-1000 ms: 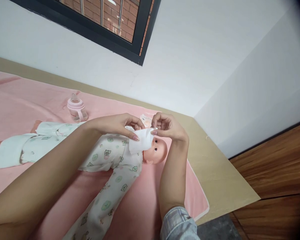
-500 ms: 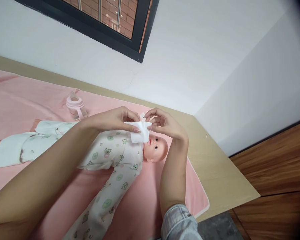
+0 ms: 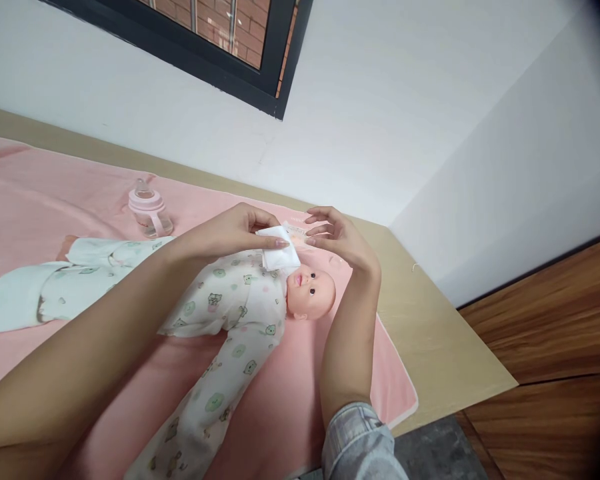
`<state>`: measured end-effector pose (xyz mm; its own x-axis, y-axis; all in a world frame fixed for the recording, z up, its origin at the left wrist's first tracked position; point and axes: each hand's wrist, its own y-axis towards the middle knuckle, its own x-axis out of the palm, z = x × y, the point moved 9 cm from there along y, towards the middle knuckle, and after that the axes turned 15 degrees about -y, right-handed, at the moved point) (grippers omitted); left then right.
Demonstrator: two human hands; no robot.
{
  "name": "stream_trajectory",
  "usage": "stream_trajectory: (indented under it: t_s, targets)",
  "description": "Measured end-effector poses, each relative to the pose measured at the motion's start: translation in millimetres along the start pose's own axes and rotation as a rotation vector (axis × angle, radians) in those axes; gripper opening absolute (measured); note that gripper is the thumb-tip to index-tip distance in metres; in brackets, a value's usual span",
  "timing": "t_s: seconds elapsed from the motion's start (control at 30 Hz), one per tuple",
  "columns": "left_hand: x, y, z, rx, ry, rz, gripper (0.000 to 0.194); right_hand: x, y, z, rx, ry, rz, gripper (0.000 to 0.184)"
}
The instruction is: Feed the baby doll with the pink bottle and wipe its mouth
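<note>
- table (image 3: 445, 347), pale, set against a white wall.
- blanket (image 3: 290, 393), pink, spread over the table.
- doll (image 3: 227, 287), lying on its back on the blanket in a printed white outfit, head toward the right.
- left hand (image 3: 245, 227), above the doll's chest, thumb in front and fingers behind, clamped on a white cloth.
- right hand (image 3: 343, 237), beyond the doll's head, fingers apart and curved, nothing seen in its grip.
- bottle (image 3: 150, 212), clear with a pink collar, standing upright near the doll's legs.
- white cloth (image 3: 286, 257), folded into a small pad near the doll's chin; whether it touches cannot be told. handled well, it probably wants the thumb pressing the layers flat, edges lined up, and a light grip clear of the doll's face.
</note>
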<state>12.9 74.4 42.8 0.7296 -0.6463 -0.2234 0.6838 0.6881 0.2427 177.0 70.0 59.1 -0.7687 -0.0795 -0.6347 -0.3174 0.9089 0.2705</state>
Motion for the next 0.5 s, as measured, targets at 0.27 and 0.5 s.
stream_trajectory:
  t_s: [0.27, 0.5]
  targets:
    - [38.7, 4.9, -20.6, -0.091, 0.171, -0.173, 0.019, 3.6, 8.7, 121.8, 0.221, 0.35, 0.034, 0.047]
    - [55.4, 11.4, -39.3, -0.093, 0.251, -0.197, 0.015, 51.8, 1.0, 188.9, 0.429, 0.632, 0.007, 0.047]
